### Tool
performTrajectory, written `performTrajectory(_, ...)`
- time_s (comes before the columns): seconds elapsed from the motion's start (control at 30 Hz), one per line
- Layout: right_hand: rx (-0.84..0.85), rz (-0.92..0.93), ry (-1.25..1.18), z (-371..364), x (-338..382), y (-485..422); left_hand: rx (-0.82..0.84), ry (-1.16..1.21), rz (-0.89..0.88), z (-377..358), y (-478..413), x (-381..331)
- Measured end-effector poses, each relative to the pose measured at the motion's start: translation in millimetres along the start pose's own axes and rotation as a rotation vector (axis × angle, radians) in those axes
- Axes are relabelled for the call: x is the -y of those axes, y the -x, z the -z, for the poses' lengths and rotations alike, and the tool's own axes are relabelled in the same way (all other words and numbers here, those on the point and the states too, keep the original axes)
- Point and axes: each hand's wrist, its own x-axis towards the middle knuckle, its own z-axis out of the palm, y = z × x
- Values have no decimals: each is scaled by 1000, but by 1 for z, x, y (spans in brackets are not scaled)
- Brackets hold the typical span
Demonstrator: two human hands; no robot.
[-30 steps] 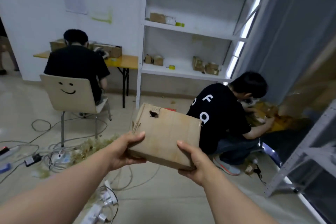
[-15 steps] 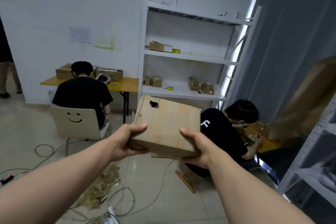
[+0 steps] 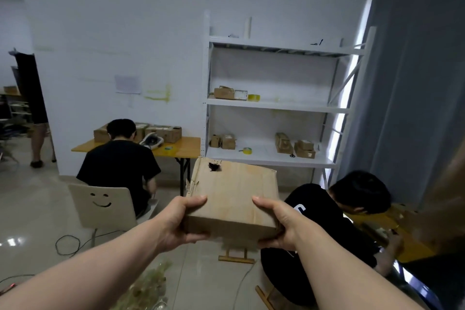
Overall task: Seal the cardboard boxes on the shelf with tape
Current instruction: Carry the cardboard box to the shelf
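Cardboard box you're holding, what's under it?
The left grip and right grip hold the cardboard box, fingers curled beneath. Lower down, part of a wooden frame stands on the floor. The box's underside is hidden.

One view only, head-worn, wide-angle (straight lines lean near edges). Lens well back from white shelf (image 3: 276, 106), facing it roughly head-on, pitched slightly down. Shelf just right of frame centre. Close under lens, forearms stretch toward shelf. Left hand (image 3: 181, 224) and right hand (image 3: 279, 226) grip cardboard box (image 3: 234, 196), overlapping shelf's lower left post. Floor fills frame below shelf.
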Motion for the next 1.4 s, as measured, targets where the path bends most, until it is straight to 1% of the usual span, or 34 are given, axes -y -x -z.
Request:
performTrajectory(0.17,10,-12,57,18,33,-54,-45,29,-5,-28,-50,-8)
performTrajectory(0.43,27,-46,109,19,74,-167,-75,56,25,-42,-162,-36)
performTrajectory(0.63,-1,-28,133,6,141,-265,-34,53,38,-49,-268,-91)
performTrajectory(0.83,9,33,57,-22,200,-359,-18,73,-13,-49,-377,-147)
performTrajectory(1.0,7,-21,59,-21,226,-444,-35,67,33,-56,-452,-168)
performTrajectory(1.23,26,-39,120,-34,274,-577,-84,81,76,-59,-575,-200)
performTrajectory(1.3,59,-45,104,-37,293,-618,-89,85,76,-63,-613,-215)
performTrajectory(1.4,61,-74,94,-40,330,-672,-103,61,85,-73,-669,-249)
